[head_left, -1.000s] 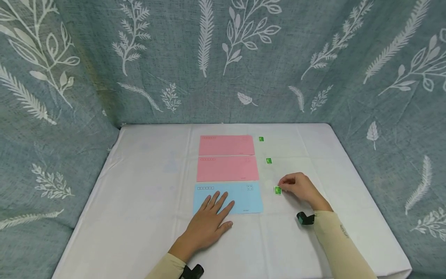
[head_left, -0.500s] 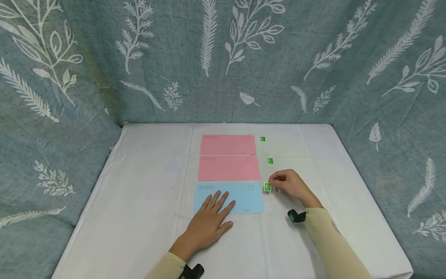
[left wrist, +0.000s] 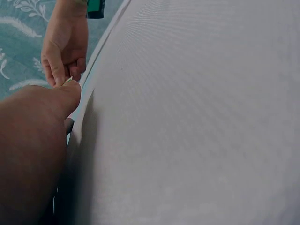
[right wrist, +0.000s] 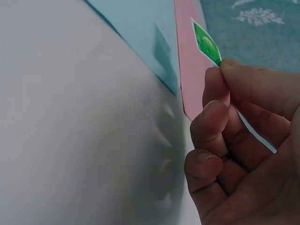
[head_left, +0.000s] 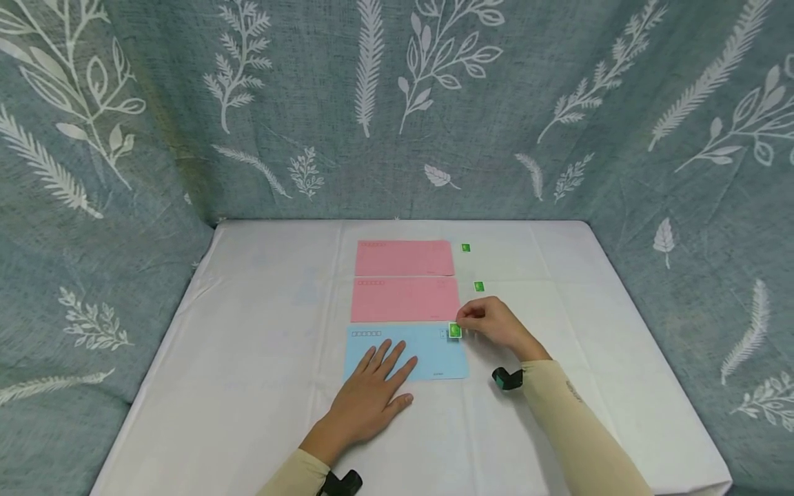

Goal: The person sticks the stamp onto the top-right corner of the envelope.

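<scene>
My right hand [head_left: 496, 325] pinches a small green stamp [head_left: 455, 330] with a white border between thumb and forefinger. In the head view the stamp hovers over the upper right corner of the blue envelope [head_left: 428, 355], partly covering the printed square there. The right wrist view shows the stamp [right wrist: 206, 41] gripped by one corner, raised above the envelope with its shadow below. With fingers spread, my left hand [head_left: 371, 403] rests flat on the lower middle of the blue envelope. In the left wrist view, the left hand [left wrist: 33, 136] hides most of the envelope.
Two pink envelopes, one in the middle [head_left: 403, 300] and one at the back [head_left: 403, 258], lie in line beyond the blue one. Two more green stamps, a nearer [head_left: 479, 286] and a farther [head_left: 466, 247], lie to their right on the white tablecloth [head_left: 273, 310]. Patterned curtains [head_left: 397, 172] surround the table.
My right hand has carried the stamp leftward from the tablecloth right of the blue envelope to above its upper right corner. The left hand has stayed in place.
</scene>
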The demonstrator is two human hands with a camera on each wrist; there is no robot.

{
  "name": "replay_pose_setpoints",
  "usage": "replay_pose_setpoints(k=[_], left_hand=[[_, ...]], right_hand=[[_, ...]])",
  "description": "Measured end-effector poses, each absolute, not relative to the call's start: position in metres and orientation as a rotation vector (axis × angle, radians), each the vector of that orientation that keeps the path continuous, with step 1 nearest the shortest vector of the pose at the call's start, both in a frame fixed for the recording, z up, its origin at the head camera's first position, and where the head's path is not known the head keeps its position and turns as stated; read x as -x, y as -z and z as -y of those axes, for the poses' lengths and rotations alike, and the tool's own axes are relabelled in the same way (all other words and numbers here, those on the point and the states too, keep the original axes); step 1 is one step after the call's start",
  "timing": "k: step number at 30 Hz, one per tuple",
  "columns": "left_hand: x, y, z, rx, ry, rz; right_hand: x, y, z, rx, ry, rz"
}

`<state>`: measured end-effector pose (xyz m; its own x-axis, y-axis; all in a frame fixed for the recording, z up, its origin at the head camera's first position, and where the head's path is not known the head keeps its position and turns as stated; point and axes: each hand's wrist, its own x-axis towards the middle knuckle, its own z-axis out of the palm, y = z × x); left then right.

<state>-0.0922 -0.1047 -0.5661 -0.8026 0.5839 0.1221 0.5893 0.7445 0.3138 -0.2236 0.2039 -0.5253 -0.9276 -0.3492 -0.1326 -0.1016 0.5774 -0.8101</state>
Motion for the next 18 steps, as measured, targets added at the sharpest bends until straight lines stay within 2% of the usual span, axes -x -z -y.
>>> replay_pose_setpoints(k=[18], left_hand=[[0.093, 0.567, 0.108, 1.003, 0.561, 2.902]], right_hand=[[0.229, 0.529, -0.176, 0.424, 1.245, -2.532]])
